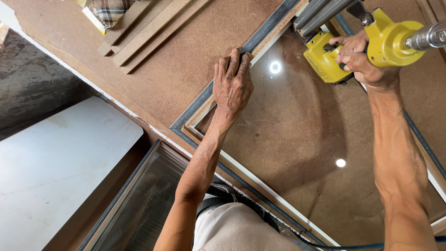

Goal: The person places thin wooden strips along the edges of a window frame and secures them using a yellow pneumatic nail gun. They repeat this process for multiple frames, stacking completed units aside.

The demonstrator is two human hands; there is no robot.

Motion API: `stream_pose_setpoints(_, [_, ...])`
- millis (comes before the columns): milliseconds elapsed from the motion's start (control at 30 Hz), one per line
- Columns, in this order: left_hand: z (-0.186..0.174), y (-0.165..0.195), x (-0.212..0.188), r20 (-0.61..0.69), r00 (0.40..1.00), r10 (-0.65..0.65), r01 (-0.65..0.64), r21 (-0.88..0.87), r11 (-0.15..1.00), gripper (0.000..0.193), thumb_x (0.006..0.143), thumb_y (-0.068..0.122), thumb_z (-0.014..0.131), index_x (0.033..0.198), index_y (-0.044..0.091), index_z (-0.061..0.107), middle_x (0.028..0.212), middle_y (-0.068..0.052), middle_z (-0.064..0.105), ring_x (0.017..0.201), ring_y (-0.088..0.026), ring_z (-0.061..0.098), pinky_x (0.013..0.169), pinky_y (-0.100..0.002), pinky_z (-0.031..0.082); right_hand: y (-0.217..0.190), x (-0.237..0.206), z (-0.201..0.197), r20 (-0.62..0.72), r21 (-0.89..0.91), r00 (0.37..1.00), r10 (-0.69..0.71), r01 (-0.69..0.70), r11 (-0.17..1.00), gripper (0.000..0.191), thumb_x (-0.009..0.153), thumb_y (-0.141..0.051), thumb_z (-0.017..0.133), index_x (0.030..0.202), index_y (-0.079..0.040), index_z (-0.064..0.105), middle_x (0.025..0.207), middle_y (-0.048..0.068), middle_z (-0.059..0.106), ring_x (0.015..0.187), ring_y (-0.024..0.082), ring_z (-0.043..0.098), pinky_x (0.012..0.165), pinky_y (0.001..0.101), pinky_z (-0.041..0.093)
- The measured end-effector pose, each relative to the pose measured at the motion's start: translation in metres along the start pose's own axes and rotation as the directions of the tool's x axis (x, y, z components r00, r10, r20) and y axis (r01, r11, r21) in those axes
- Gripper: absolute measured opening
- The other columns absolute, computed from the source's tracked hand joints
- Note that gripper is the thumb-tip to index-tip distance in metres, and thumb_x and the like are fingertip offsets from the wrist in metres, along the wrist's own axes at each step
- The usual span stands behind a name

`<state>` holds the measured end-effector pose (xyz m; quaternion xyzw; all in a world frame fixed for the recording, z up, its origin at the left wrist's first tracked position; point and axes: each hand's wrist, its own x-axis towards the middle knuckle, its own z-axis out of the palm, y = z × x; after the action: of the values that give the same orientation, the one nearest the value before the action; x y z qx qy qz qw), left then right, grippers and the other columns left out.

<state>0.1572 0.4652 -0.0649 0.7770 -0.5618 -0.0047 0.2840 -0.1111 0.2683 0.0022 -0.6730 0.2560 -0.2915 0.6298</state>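
Note:
My left hand [233, 86] presses flat on the left rail of a grey picture frame [195, 106] that lies face down on a brown workbench [176, 60]. Glass [297, 135] fills the frame and mirrors two ceiling lights. My right hand [361, 58] grips a yellow pneumatic nail gun [353, 51] at the frame's far side, its nose hidden behind the tool body. A blue air hose [362, 246] runs along the near edge.
Several wooden strips [144, 32] lie at the back left of the bench, beside a chequered cloth [110, 10]. A white board [55, 162] and another framed glass pane [139, 204] lean below the bench's left edge.

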Motion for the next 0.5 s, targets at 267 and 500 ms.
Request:
stream_pose_setpoints(267, [0.000,0.000,0.000,0.003,1.000,-0.003,0.003,-0.023,1.000,0.031,0.100,0.003,0.064,0.130,0.009,0.071,0.134,-0.012,0.067,0.102,-0.022,0.059,0.088,-0.034,0.052,0.001,-0.004,0.001,0.064,0.004,0.998,-0.030,0.030,1.000,0.012,0.103,-0.001,0.066,0.101,-0.008,0.057,0.077,0.004,0.062,0.076,0.015,0.068,0.104,0.0471,0.057])
stream_pose_setpoints(500, [-0.004,-0.002,0.001,0.006,1.000,-0.002,0.003,-0.069,0.998,0.031,0.097,0.005,0.066,0.128,0.003,0.069,0.133,-0.018,0.067,0.110,-0.028,0.062,0.098,-0.040,0.054,-0.017,-0.031,0.065,0.167,0.000,0.986,0.025,-0.025,1.000,0.011,0.091,-0.003,0.063,0.086,-0.012,0.058,0.073,0.002,0.059,0.076,0.015,0.066,0.110,0.0539,0.057])
